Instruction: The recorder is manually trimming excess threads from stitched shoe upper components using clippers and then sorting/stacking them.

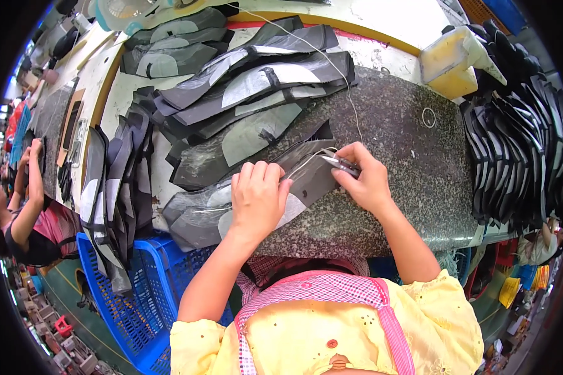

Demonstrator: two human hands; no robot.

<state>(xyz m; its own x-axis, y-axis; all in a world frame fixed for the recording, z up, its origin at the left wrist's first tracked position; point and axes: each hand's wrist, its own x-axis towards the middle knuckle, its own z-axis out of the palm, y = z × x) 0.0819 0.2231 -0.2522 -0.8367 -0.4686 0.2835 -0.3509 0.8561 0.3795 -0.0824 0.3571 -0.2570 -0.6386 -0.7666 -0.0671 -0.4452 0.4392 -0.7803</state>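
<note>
My left hand (256,195) lies over a dark grey sheet-like piece (317,186) with a light grey patch, fingers bent and close together. Thumb and forefinger meet at a white cord (306,163) that runs along the piece and comes out past the hand's left side. In my right hand (366,177) is a small pair of snips (341,164), gripped between thumb and fingers. The metal tips touch or nearly touch the cord at the piece's upper right edge. What lies under my left palm is hidden.
Stacks of similar dark pieces (275,75) lie ahead, with more at left (116,175) and right (519,156). A yellowish container (447,62) stands on the stone slab (413,150) near a small white ring (428,117). Below left is a blue crate (128,300). Another person (34,219) works far left.
</note>
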